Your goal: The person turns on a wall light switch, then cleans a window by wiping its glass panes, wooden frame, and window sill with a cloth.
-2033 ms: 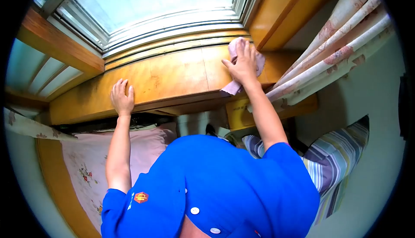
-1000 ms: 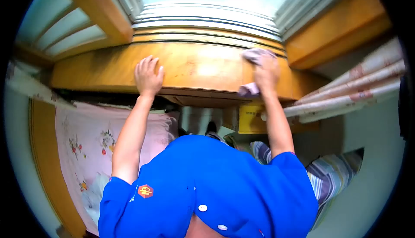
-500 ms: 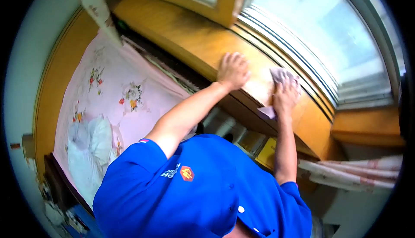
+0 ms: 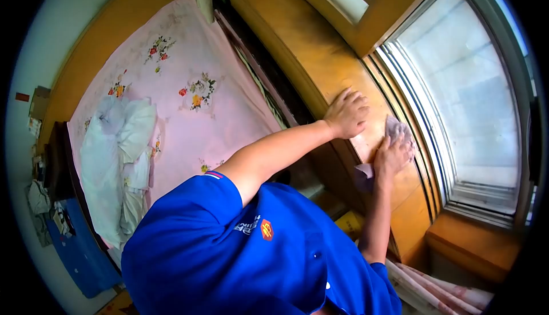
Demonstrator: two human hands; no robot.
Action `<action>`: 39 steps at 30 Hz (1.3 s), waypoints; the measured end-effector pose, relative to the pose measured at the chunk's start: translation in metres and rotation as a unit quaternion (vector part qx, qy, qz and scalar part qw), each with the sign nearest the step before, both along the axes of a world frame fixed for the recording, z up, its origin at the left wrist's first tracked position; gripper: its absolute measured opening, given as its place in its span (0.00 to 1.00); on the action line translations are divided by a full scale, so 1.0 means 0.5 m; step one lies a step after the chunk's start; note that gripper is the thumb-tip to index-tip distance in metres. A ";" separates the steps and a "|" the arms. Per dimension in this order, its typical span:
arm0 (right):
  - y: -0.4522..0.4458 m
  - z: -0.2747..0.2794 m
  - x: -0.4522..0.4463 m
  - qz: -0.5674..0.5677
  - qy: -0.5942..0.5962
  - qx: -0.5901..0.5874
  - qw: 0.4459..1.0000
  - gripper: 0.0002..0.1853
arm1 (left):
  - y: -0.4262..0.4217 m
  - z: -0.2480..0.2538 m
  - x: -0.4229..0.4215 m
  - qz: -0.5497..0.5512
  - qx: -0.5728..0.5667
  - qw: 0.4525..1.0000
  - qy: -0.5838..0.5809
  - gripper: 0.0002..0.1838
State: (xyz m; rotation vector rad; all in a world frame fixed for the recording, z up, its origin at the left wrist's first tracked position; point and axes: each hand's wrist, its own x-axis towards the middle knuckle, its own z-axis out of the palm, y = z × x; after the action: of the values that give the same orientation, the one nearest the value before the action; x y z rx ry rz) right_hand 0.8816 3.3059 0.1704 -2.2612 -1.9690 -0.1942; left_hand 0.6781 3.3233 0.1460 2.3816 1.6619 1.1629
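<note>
My left hand [image 4: 347, 113] rests on the wooden sill [image 4: 317, 40], fingers a little bent and apart, holding nothing. Close by, nearer the window track, my right hand [image 4: 393, 156] presses a pale purple cloth [image 4: 398, 127] against the sill. The cloth shows beyond the fingertips, and another part of it hangs out beside the wrist at the sill's front edge. Metal and dark window tracks [image 4: 420, 149] run along the sill just past the cloth.
A window pane [image 4: 466, 94] stands beyond the sill. The bed has a pink flowered sheet [image 4: 229, 103] with a white bundle [image 4: 106, 172] on it. A wooden frame [image 4: 394, 14] rises from the sill. A flowered curtain [image 4: 423, 286] hangs at the lower right.
The view has turned toward the bed, with the window now at the right. My hands are closer together on the sill, and my right hand still has the cloth.
</note>
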 end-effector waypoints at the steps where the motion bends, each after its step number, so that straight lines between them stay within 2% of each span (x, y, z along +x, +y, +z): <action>1: 0.005 -0.001 -0.014 0.033 0.004 0.025 0.999 0.32 | -0.002 0.001 0.001 0.002 0.002 1.000 0.003 0.22; 3: 0.018 -0.009 -0.031 0.103 -0.014 0.053 0.993 0.32 | 0.002 0.000 -0.004 -0.002 -0.003 1.000 0.008 0.21; 7: 0.018 0.002 -0.036 0.127 0.031 0.034 0.991 0.32 | 0.000 -0.007 -0.002 0.028 0.017 0.999 0.035 0.21; 14: 0.020 -0.010 -0.021 0.151 0.032 0.036 0.987 0.31 | -0.028 -0.015 0.017 0.076 0.031 0.995 0.062 0.17; 16: 0.016 -0.003 -0.026 0.146 0.035 0.024 0.988 0.31 | -0.028 -0.018 0.023 0.082 0.038 0.996 0.021 0.16; 23: 0.012 0.006 -0.028 0.145 0.038 0.016 0.989 0.31 | -0.034 -0.010 0.019 0.084 0.009 0.996 0.020 0.15; 33: 0.017 0.000 -0.026 0.150 0.051 0.029 0.987 0.31 | -0.034 0.004 -0.007 0.016 -0.001 0.999 -0.042 0.14; 36: 0.017 0.002 -0.030 0.146 0.042 0.023 0.988 0.32 | -0.033 0.016 -0.016 -0.024 -0.040 0.994 -0.094 0.14; 38: 0.018 0.010 -0.041 0.134 0.043 0.020 0.990 0.33 | -0.033 0.023 -0.024 -0.037 -0.085 0.980 -0.175 0.13; 39: 0.016 0.012 -0.048 0.127 0.042 0.010 0.991 0.33 | -0.033 0.025 -0.028 -0.044 -0.083 0.981 -0.170 0.13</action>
State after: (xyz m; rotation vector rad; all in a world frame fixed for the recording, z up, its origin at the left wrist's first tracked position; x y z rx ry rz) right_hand 0.8578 3.3139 0.1763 -1.9473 -2.1729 -0.0886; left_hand 0.6639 3.3070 0.1587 1.9995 1.4657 1.2727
